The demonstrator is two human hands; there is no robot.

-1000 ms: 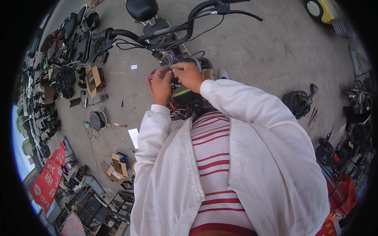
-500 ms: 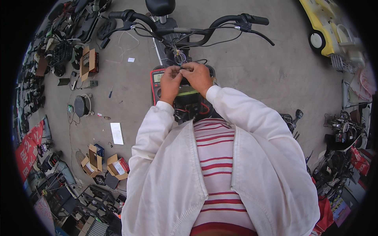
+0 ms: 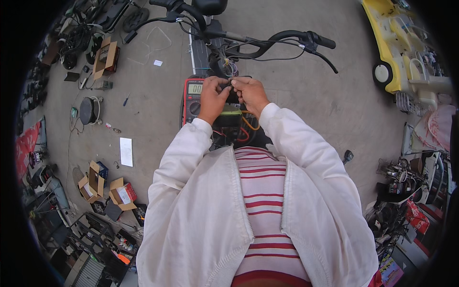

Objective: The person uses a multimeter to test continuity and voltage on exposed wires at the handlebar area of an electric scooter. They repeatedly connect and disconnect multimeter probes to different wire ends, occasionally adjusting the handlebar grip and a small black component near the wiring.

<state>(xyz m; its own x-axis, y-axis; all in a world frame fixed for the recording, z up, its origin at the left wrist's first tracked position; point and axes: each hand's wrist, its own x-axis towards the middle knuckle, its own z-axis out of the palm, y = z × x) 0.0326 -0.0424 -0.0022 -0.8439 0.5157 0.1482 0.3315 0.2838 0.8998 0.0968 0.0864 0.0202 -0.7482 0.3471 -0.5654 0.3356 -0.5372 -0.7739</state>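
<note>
Small dark connector (image 3: 232,84) at upper centre of frame, pinched between both hands just below a bundle of wires (image 3: 230,68). Left hand (image 3: 213,97) and right hand (image 3: 250,93) pressed together, fingertips closed on the connector. Directly beneath, partly covered by the left hand, a red multimeter (image 3: 192,98) lying face up on a dark pack (image 3: 230,119) with red and orange leads. Above, black handlebar (image 3: 267,40) sweeping from upper centre to upper right, grip ends free, cables trailing under it.

Bare grey concrete floor (image 3: 311,100) open to the right of the hands, up to a yellow toy car (image 3: 394,52) at the upper right edge. Open floor also left of the multimeter, with one white sheet (image 3: 126,151) and one round dark disc (image 3: 88,110).

Three open cardboard boxes: one upper left (image 3: 106,56), two lower left (image 3: 90,182) (image 3: 122,193). Clutter of dark parts packed along left rim and lower right edge; too small to count.
</note>
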